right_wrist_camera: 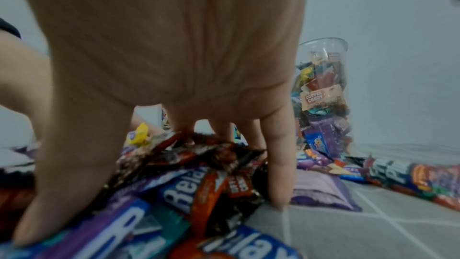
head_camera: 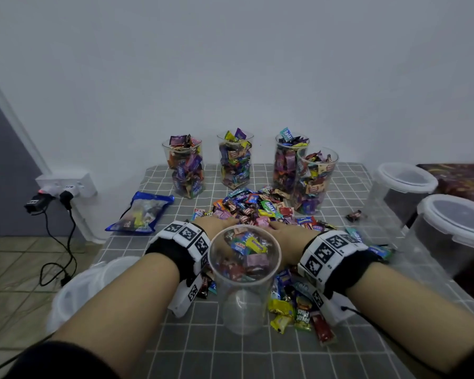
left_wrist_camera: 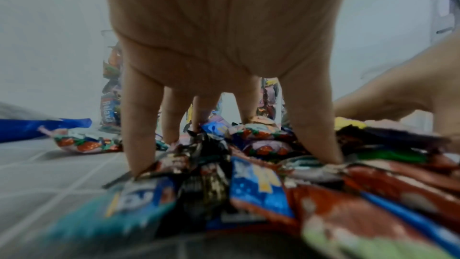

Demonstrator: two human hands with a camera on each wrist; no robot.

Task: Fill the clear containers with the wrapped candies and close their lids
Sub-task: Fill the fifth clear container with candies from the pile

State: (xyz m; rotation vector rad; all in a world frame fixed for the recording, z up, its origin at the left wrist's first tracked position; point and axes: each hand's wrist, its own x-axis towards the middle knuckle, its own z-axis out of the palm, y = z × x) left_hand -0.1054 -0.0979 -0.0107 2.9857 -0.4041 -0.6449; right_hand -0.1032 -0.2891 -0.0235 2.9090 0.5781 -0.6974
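A tall clear container (head_camera: 243, 302) stands open at the near middle of the table; its bottom looks bare, and candies show through its wall. Behind it lies a heap of wrapped candies (head_camera: 253, 207). My left hand (head_camera: 221, 223) and right hand (head_camera: 286, 228) rest on that heap side by side, palms down. In the left wrist view, spread straight fingers (left_wrist_camera: 141, 125) press into the wrappers. The right wrist view shows fingers (right_wrist_camera: 278, 164) likewise spread over candies (right_wrist_camera: 189, 190), the little finger touching the cloth. Neither hand encloses a candy.
Several filled open containers (head_camera: 185, 170) stand at the back, one (head_camera: 314, 181) near the heap. Two lidded tubs (head_camera: 454, 228) sit at the right. A blue candy bag (head_camera: 140, 213) lies left; white lids (head_camera: 88, 283) hang over the table's left edge. Loose candies (head_camera: 298, 310) lie beside the front container.
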